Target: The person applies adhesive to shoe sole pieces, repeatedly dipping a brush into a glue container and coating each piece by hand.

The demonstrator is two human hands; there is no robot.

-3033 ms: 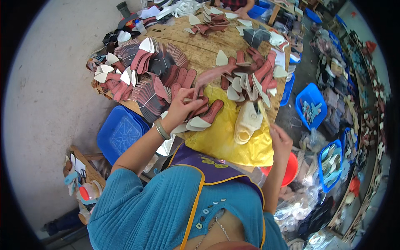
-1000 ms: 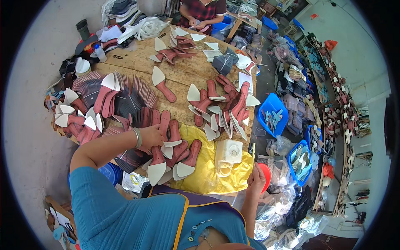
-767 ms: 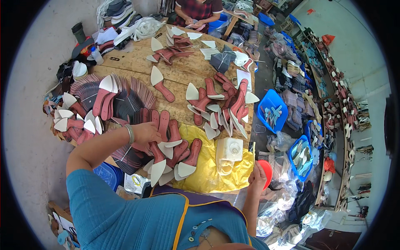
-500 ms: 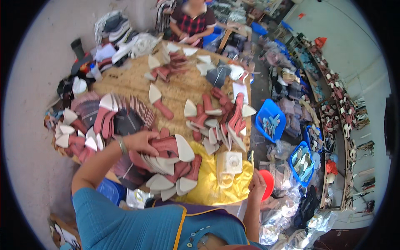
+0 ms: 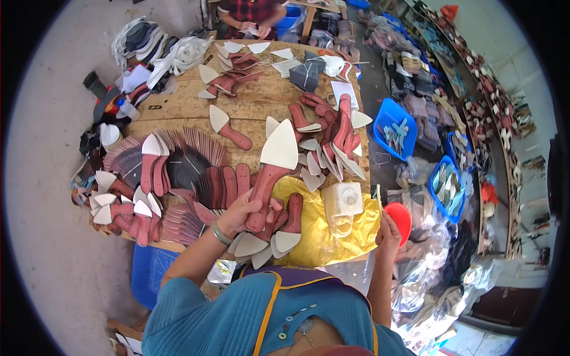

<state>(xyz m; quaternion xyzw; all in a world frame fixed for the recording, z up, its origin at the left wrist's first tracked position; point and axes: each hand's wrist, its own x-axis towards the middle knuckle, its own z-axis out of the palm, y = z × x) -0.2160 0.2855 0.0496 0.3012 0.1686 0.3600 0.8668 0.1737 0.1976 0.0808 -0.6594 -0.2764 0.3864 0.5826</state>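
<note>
My left hand (image 5: 238, 212) is closed on the heel end of a shoe insole (image 5: 274, 172), red with a white toe part, its pointed tip turned away from me. Whether more insoles lie beneath it in the grip I cannot tell. Just under that hand, more red-and-white insoles (image 5: 288, 240) are piled at the table's near edge. Off the right edge, my right hand (image 5: 388, 235) grips a thin brush-like stick (image 5: 379, 193) with a pale tip. A round red dish or lid (image 5: 399, 223) is partly hidden behind those fingers.
A white plastic jug (image 5: 342, 204) stands on yellow sheeting (image 5: 313, 240). Fanned insoles (image 5: 196, 155) cover the wooden table's (image 5: 172, 107) left side, with more piles at right. Across it a co-worker's hands (image 5: 252, 28) hold a pale piece. Blue baskets (image 5: 409, 148) stand right.
My left hand has moved right from a stack of insoles, and an insole now stands out in its grip, toe pointing away. The right hand still holds the stick. The view has shifted.
</note>
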